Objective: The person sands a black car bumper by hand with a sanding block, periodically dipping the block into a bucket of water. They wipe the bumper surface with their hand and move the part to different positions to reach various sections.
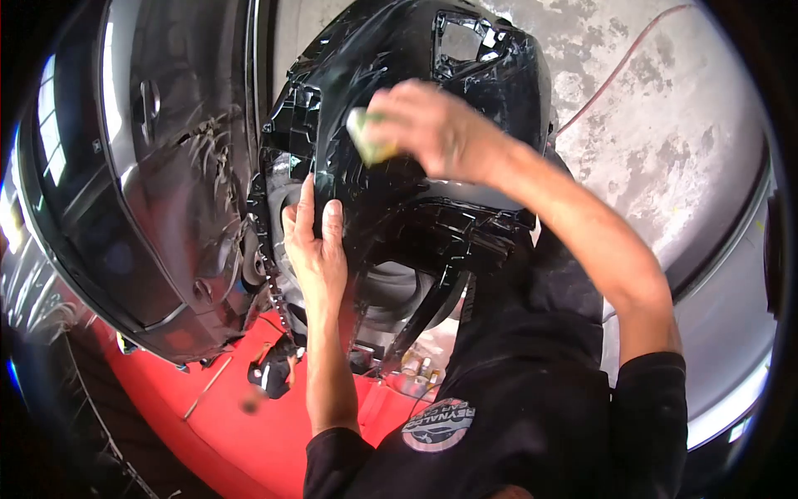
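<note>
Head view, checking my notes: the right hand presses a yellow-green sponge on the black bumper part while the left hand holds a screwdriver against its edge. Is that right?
Not quite. The head view shows the left hand holding no tool; it lies flat, fingers spread, against the edge of the black bumper part. The right hand does press the yellow-green sponge on it.

Glossy black bumper panel (399,179), upright

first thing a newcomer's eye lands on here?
Probably the glossy black bumper panel filling the upper centre, with the right hand pressing a yellow-green sponge against it. Just below, the left hand lies flat on the panel's left edge. Next comes the bright red floor at lower left.
</note>
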{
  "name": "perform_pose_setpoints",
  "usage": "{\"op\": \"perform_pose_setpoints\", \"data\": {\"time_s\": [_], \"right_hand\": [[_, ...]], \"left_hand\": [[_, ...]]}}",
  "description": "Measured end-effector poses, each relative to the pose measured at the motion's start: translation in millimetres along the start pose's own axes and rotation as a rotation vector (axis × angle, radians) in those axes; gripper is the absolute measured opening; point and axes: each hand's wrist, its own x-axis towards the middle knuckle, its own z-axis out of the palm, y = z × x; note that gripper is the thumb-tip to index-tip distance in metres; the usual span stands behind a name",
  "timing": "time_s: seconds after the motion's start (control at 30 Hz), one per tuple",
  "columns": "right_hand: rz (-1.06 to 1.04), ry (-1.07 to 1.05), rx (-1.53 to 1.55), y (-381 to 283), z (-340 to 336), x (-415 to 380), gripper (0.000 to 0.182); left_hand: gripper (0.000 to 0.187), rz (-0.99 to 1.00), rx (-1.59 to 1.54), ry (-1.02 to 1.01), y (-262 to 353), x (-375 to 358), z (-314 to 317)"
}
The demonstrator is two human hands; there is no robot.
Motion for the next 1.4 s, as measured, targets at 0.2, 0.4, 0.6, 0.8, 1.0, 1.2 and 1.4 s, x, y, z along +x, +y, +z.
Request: {"op": "perform_pose_setpoints", "data": {"time_s": [0.2, 0.4, 0.6, 0.8, 1.0, 1.2, 1.4], "right_hand": [[-0.066, 0.083, 0.115, -39.5, 14.1, -7.7, 0.039], [0.037, 0.068, 0.064, -19.5, 8.2, -9.2, 0.043], [0.002, -0.020, 0.053, 18.3, -14.4, -4.7, 0.039], [-0.061, -0.108, 0.140, -14.4, -9.4, -10.4, 0.042], [-0.103, 0.007, 0.140, -43.2, 3.4, -10.9, 0.046], [-0.033, 0.036, 0.078, -21.4, 5.9, 0.1, 0.033], [-0.027, 0.042, 0.018, 27.7, -8.6, 4.4, 0.037]], "left_hand": [[0.046, -0.014, -0.008, -0.010, 0.3, -0.2, 0.6], [0.046, -0.003, 0.006, -0.006, -0.7, 0.6, 1.0], [0.045, -0.069, -0.007, -0.041, -0.4, -1.0, -1.9], [0.044, -0.003, -0.012, -0.010, 1.1, -4.0, -1.7], [0.044, 0.008, -0.005, 0.011, 0.9, -0.7, 1.3], [0.049, 0.005, -0.033, 0.018, -4.3, -0.4, 2.9], [0.049, 0.002, -0.025, 0.001, 1.1, -0.2, -1.3]]}}
